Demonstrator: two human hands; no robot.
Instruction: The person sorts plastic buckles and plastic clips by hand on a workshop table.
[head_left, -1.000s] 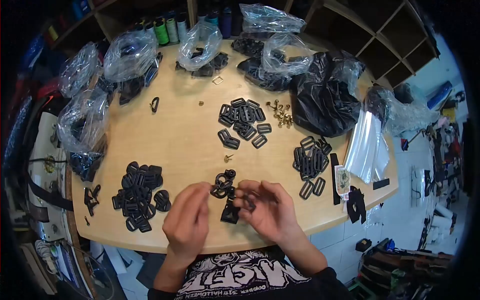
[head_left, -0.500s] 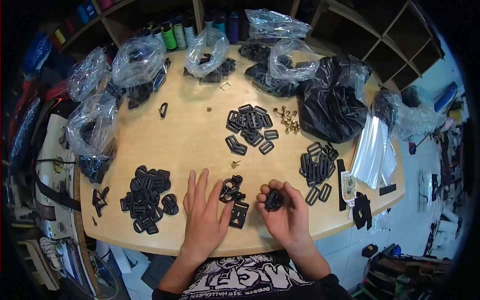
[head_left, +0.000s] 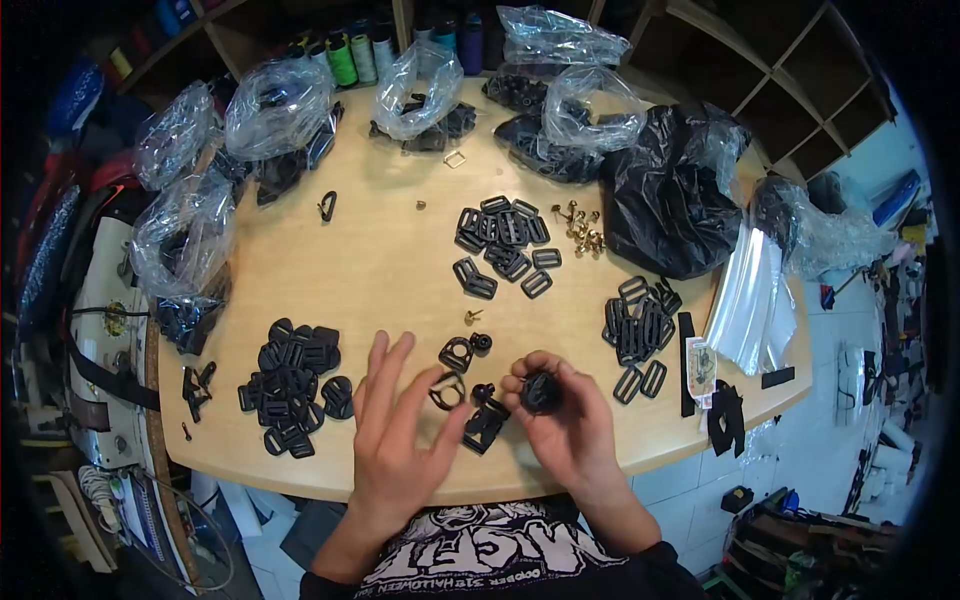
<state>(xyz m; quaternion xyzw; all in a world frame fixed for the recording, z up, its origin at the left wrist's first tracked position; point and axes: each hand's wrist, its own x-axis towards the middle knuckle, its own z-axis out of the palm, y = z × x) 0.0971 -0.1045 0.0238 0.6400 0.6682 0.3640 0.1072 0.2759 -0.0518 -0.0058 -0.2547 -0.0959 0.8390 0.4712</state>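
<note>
Between the thumb and index finger of my left hand (head_left: 400,440), a black ring-shaped buckle (head_left: 447,391) is held just off the table, its other fingers stretched out. My right hand (head_left: 577,430) curls around a bunch of small black plastic pieces (head_left: 541,392); their exact kind is hard to make out. Between and beyond the hands lie a black D-shaped buckle (head_left: 457,354), a small round black piece (head_left: 481,342) and a rectangular black buckle (head_left: 485,427). A brass-coloured rivet (head_left: 472,317) lies a little farther out.
Piles of black buckles (head_left: 290,380), strap sliders (head_left: 505,228) and longer sliders (head_left: 635,330) lie around the wooden table (head_left: 340,270). Brass rivets (head_left: 583,232) sit beside a black plastic bag (head_left: 670,200). Clear bags (head_left: 280,110) line the back edge, before thread spools (head_left: 341,60).
My left hand has closed its thumb and index finger on a ring-shaped buckle and drawn it apart from the others. The right hand still holds its bunch, turned slightly.
</note>
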